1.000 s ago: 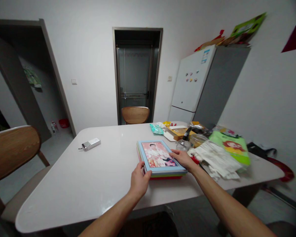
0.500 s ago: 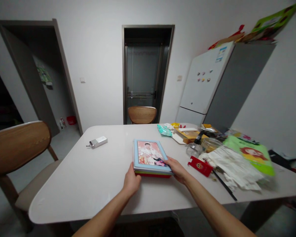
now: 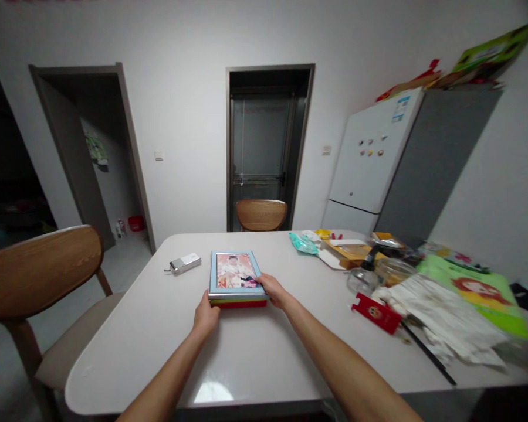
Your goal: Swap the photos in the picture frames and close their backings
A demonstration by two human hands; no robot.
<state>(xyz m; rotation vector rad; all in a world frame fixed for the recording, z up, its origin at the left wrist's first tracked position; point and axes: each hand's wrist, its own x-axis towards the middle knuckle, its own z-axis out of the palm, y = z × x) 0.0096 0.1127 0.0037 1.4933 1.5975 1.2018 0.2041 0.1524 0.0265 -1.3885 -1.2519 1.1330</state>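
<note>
Framed picture stack (image 3: 236, 275): on the desk (image 3: 158, 346), or just above it; base contact cannot be confirmed. Picture side up, light-blue frame on top, green and red layers beneath.
Left hand (image 3: 206, 316): grasping the stack at its 7 o'clock corner.
Right hand (image 3: 273, 290): grasping the stack at its 4 o'clock side, thumb at the frame edge.
Shift: compared with the preceding views, the stack sits farther toward 9 o'clock, nearer the silver device and well apart from the loose items at 3 o'clock. Clearance on the right side is therefore greater; clearance on the left side is reduced.
Silver device (image 3: 185, 264): 10 o'clock of the stack, apart from it; nearest loose obstacle on that side.
Teal packet (image 3: 304, 243): 2 o'clock, beside an opened carton (image 3: 352, 251).
Clear container (image 3: 362, 281): 3 o'clock, next to crumpled white material (image 3: 444, 316).
Red card (image 3: 376, 313): between 3 and 4 o'clock, near a black strip (image 3: 429, 353).
Wooden chair (image 3: 261, 215): 12 to 1 o'clock, beyond the far desk edge.
Obstruction: no item touches the stack except the hands.
</note>
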